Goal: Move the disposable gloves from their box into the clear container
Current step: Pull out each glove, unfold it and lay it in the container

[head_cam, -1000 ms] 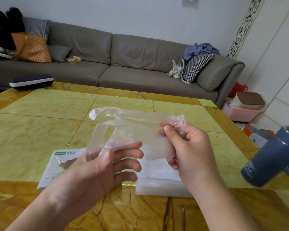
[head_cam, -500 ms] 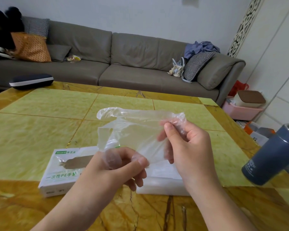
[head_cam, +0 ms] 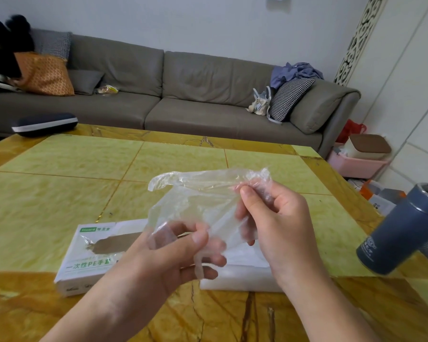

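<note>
One thin, clear, crinkled plastic glove (head_cam: 198, 206) hangs in the air above the table, spread between both hands. Right hand (head_cam: 279, 225) pinches its bunched upper corner between thumb and forefinger; left hand (head_cam: 173, 262) grips its lower edge with curled fingers. Below lie the flat white cardboard glove box (head_cam: 94, 253) with torn top opening and, just beside it, a frosted clear rectangular container (head_cam: 240, 280), partly hidden by the hands. Glossy yellow-green marble table (head_cam: 59, 193). Dark blue cylindrical tumbler (head_cam: 403, 233) stands right.
</note>
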Available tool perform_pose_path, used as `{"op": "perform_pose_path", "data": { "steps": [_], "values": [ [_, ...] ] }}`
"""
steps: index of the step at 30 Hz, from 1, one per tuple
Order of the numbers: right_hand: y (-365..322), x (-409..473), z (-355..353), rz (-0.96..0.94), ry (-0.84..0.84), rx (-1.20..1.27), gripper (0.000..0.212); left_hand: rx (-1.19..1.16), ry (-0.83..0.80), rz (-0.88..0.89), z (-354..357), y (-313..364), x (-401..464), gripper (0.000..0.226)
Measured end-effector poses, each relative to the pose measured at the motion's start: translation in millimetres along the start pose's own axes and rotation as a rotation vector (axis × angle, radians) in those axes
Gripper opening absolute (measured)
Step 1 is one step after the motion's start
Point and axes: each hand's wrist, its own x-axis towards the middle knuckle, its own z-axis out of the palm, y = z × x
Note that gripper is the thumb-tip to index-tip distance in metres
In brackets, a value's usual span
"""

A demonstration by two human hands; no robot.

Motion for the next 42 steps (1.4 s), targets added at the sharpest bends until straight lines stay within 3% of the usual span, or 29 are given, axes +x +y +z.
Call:
{"op": "perform_pose_path", "data": {
  "steps": [4,6,14,21,25,29,33,35,37,42],
  "values": [
    [1,1,0,-0.018,-0.009,-0.010,0.018,0.096,0.001,-0.010,3,2,-3,0.028],
    [1,2,-2,-0.025,-0.012,-0.005,0.019,0.089,0.009,-0.021,0,4,-3,0.023],
    [2,9,-15,-0.003,0.012,0.077,0.020,0.194,-0.074,-0.028,-16,14,0,0.021],
    [-5,22,-50,0.029,0.041,0.133,0.019,0.136,0.018,0.042,-18,10,4,0.040],
    [10,34,-79,0.226,0.152,0.119,0.016,0.104,0.116,0.193,-6,10,7,0.042],
    [33,33,-88,0.405,0.095,-0.119,0.009,0.493,0.252,0.570,26,16,-1,0.027],
    [32,22,-85,0.369,-0.042,-0.321,0.013,1.262,0.066,0.864,85,9,5,0.028],
    [30,19,-85,0.362,-0.083,-0.396,0.010,1.472,-0.027,0.763,105,-8,24,0.036],
    [28,18,-86,0.374,-0.098,-0.422,0.009,1.589,0.007,0.568,110,-27,45,0.040],
    [39,23,-96,0.336,-0.052,-0.605,0.013,1.648,0.016,0.120,94,-46,71,0.042]
  ]
}}
